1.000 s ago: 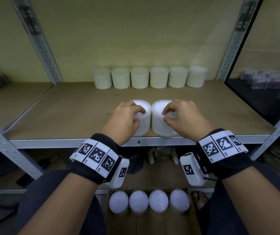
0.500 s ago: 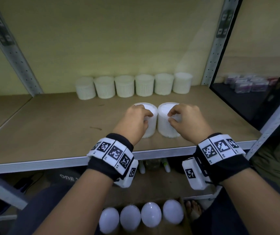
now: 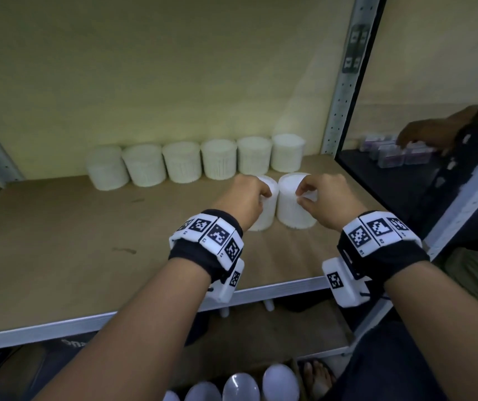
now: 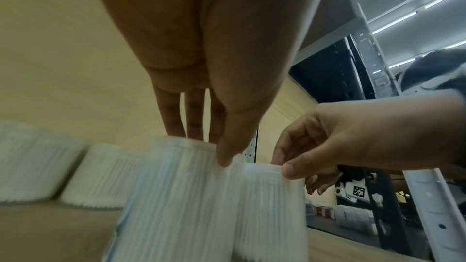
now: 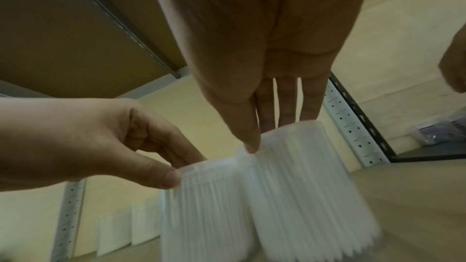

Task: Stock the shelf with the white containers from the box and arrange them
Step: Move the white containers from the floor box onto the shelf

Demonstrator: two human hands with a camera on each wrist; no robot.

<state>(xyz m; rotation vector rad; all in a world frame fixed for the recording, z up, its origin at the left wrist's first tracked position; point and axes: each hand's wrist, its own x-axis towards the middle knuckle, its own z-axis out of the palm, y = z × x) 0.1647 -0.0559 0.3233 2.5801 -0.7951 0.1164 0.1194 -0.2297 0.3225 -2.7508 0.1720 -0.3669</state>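
Note:
Two white ribbed containers stand side by side, touching, on the wooden shelf, to the right of its middle. My left hand grips the rim of the left container, thumb on the near side and fingers over the top. My right hand grips the right container the same way. The left wrist view shows my left hand on its container. The right wrist view shows my right hand on its container. Both containers are motion-blurred. A row of several white containers lines the back wall.
A box below the shelf holds more white containers, near my foot. A perforated metal upright bounds the shelf on the right. Beyond it, another person's hand reaches small packs on a dark shelf. Bare board lies left of my hands.
Both hands have carried the two containers from near the front edge further back and to the right, closer to the back row. The grips look unchanged.

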